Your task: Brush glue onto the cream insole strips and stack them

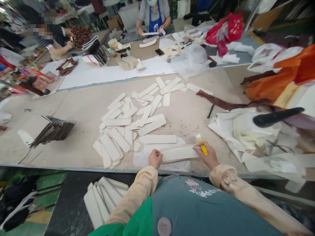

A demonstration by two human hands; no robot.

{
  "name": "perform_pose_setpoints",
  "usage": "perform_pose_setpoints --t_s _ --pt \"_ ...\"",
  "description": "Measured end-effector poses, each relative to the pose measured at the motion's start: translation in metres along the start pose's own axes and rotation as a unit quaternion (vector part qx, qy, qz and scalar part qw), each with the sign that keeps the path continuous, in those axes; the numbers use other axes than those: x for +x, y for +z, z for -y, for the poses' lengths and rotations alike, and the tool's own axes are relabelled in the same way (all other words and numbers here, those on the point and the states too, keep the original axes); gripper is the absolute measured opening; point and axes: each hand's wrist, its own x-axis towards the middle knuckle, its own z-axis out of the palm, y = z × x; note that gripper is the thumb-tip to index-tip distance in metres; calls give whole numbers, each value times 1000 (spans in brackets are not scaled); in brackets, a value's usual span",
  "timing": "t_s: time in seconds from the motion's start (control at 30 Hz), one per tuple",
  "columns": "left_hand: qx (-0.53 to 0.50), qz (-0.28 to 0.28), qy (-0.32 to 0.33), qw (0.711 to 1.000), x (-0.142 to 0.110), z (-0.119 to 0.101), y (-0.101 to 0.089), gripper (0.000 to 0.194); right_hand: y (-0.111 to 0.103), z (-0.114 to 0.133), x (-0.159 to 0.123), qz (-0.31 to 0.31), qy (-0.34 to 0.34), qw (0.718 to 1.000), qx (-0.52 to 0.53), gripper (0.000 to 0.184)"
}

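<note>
A glossy off-white strip (180, 153) with rounded ends is stretched level between my hands at the table's front edge. My left hand (155, 159) pinches its left end. At the other end, my right hand (209, 155) grips the strip and also holds a small brush with a yellow handle (203, 149), its pale bristles pointing away from me. Under the strip lies a white sheet (145, 156), and just beyond, a similar flat strip (159, 139) rests on it. A loose heap of matching strips (120, 139) spreads to the left and further back.
More strips (105, 196) lie on a dark surface below the table edge. Leftward stands a fanned stack of panels (52, 131). On the right are a white container (256, 124), a black handle (278, 117) and orange cloth (283, 78). Across the table a co-worker (154, 16) handles pieces.
</note>
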Motion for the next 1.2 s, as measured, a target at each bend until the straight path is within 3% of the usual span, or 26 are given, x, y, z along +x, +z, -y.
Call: perform_pose_setpoints --t_s 0.83,1.1,1.2 --pt "46 34 16 998 5 3 2 15 11 -16 14 21 -52 996 -72 13" --pt "61 40 20 997 7 1 -1 18 12 -22 14 -23 -120 988 -94 11" --pt "59 38 28 997 7 1 -1 21 16 -11 5 -1 -174 981 -88 7"
